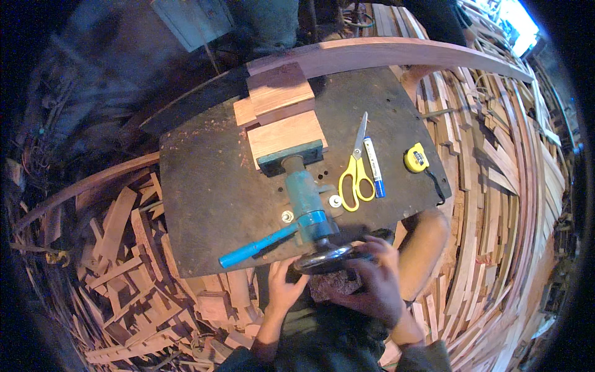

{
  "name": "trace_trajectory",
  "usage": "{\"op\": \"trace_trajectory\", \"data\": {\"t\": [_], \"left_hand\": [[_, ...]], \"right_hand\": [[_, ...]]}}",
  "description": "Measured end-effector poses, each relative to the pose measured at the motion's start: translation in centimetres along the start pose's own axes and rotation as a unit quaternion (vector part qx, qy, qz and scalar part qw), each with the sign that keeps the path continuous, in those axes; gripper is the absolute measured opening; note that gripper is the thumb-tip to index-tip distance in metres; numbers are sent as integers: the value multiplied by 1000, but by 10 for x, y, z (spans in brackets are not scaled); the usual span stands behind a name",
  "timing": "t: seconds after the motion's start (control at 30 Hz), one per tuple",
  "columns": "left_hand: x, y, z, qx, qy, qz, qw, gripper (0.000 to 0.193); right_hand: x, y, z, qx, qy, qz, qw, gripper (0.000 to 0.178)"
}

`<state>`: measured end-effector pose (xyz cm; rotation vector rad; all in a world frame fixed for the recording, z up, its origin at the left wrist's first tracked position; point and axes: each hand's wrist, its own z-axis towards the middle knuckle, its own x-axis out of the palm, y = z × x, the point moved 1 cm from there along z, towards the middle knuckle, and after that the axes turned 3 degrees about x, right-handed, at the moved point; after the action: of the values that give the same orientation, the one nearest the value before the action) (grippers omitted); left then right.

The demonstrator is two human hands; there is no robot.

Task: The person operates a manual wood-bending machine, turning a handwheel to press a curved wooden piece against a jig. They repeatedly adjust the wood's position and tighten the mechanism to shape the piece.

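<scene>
A blue screw clamp [302, 192] with a bar handle [259, 245] is mounted on the dark bench top [204, 204]. Its jaw plate [291, 158] bears against stacked wooden blocks [285, 133], which lie in front of a long curved wooden board [347, 54]. At the near end is a shiny handwheel [325, 258]. My right hand [375, 279] curls round the wheel's right side, slightly blurred. Beside its left rim is my left hand [285, 288], thumb and fingers apart. A rough dark brown patch [334, 285] shows below the wheel; I cannot tell what it is.
Yellow-handled scissors [356, 180], a white and blue marker [375, 167] and a yellow tape measure [416, 158] with a black strap lie on the bench's right half. Scrap wood [130, 266] is heaped at left. Long wooden strips [496, 248] cover the right side.
</scene>
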<state>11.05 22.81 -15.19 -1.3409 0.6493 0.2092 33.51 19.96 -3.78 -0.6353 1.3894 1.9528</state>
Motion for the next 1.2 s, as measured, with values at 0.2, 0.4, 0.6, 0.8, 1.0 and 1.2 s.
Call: {"op": "trace_trajectory", "data": {"t": [0.2,0.4,0.6,0.8,1.0,1.2], "left_hand": [[-35,-63,5,-14,-4,-199,980,39],[-15,-43,44,231,65,-112,964,27],[-16,-63,45,161,9,-33,986,24],[-1,-37,32,89,1,-105,990,28],[-20,-55,42,129,44,-88,987,32],[-10,-42,24,104,-37,-148,983,30]], "right_hand": [[11,1,69,-364,-35,-74,928,25],[22,1,85,-299,20,-3,954,27],[44,11,75,-202,-151,37,967,26],[61,-9,63,-183,-203,47,961,23],[44,0,63,-140,-169,113,969,20],[4,-2,41,-77,-194,35,977,19]]}}
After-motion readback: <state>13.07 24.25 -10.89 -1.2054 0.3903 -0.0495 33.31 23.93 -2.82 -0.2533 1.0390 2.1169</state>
